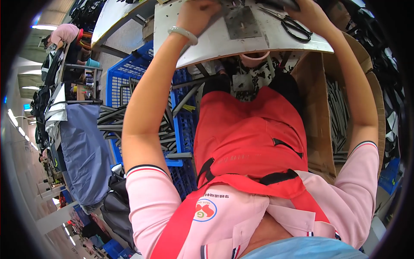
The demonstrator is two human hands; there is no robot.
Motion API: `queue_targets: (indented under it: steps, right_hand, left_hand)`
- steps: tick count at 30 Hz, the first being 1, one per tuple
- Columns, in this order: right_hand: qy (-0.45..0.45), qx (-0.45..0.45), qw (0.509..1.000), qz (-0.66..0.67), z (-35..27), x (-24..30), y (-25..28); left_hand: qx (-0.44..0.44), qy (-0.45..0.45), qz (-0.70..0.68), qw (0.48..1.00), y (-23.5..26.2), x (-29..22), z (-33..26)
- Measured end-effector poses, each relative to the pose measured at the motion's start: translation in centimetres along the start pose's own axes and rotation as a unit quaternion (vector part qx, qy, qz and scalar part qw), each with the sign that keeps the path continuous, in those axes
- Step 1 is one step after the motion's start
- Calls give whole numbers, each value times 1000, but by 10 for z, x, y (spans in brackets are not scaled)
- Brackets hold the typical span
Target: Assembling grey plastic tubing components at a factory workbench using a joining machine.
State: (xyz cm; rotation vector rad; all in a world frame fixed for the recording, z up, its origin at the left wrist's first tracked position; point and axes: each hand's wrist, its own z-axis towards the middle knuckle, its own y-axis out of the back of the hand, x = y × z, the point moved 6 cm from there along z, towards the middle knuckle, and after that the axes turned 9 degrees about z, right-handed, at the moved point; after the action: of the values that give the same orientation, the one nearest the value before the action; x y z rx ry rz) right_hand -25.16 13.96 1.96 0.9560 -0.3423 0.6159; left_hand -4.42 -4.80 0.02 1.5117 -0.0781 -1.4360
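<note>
At the top edge, my left hand (196,16), with a pale bangle (183,34) at its wrist, is over the white worktable (207,48). Its fingers curl inward beside a dark metal plate (242,23) set in the tabletop; what they hold, if anything, is blurred. My right hand (308,16) is closed around a dark, smooth piece (288,4), which the picture's upper edge partly cuts off. Black-handled scissors (296,31) lie on the table just below that hand, blades pointing up and left.
Left of my legs stands a blue plastic crate (115,71) with grey strips (116,118). A cardboard box (311,82) on the right holds more strips. Under the table is a pinkish tub (254,59). Another person (67,34) bends over at the far left.
</note>
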Motion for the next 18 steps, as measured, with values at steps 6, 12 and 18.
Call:
queue_targets:
  steps: [6,12,18]
  right_hand:
    - [228,126,936,-238,-32,166,-166]
    - [25,175,970,-168,-23,118,-143]
    - [-132,101,979,-120,-29,72,-45]
  left_hand:
    - [164,-95,39,981,-54,-62,-39]
    - [181,-34,-117,976,-55,-16,-54]
    - [256,112,-148,949,-33,13,-106]
